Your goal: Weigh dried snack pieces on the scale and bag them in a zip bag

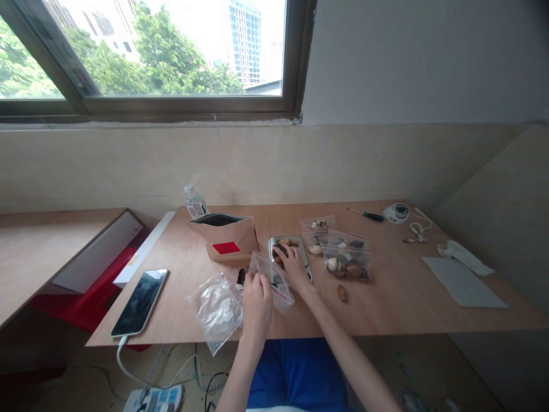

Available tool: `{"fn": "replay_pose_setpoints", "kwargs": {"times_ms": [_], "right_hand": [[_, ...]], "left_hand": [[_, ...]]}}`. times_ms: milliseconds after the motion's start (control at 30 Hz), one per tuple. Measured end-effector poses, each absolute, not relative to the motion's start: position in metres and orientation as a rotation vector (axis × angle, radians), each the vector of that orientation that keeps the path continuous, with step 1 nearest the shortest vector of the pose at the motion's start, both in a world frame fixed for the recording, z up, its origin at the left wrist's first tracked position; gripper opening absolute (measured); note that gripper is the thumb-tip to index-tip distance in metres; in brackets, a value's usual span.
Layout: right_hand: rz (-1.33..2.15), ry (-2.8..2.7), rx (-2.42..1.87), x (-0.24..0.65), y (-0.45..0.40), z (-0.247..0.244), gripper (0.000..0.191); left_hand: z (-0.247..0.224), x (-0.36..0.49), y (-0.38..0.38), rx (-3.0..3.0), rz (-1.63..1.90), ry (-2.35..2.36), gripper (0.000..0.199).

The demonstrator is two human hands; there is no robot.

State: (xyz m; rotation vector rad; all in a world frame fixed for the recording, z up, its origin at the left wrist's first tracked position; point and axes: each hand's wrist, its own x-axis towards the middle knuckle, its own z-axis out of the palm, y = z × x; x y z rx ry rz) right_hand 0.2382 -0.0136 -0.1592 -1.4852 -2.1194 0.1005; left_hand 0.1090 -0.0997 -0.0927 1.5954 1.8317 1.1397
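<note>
My left hand pinches the edge of a clear zip bag, which spreads to the right below the scale. My right hand reaches over a small flat scale, its fingers curled onto dark brown dried pieces that look like dried mushrooms. My fingers hide part of the pile. Left of my left hand lies another clear plastic bag, crumpled and apparently without contents. A dark dried piece shows just behind my left hand. One brown piece lies alone to the right.
A brown paper pouch with a red label stands open behind the bags. Filled zip bags lie right of the scale. A phone charges at left; a water bottle, screwdriver, dome camera and white sheet are farther out.
</note>
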Motion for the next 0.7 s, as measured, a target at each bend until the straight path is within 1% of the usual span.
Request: {"fn": "replay_pose_setpoints", "kwargs": {"times_ms": [367,533,700], "right_hand": [[0.126,-2.193,-1.424,0.264,0.0,-0.168,0.024],[0.137,-2.115,-1.35,0.266,-0.004,-0.166,0.023],[0.332,-1.827,-1.211,0.268,-0.006,-0.154,0.024]], "left_hand": [[-0.095,0.107,-0.098,1.64,1.114,1.825,0.026],[-0.094,0.109,-0.097,1.663,1.086,1.82,0.029],[-0.093,0.111,-0.096,1.67,1.052,1.831,0.029]]}}
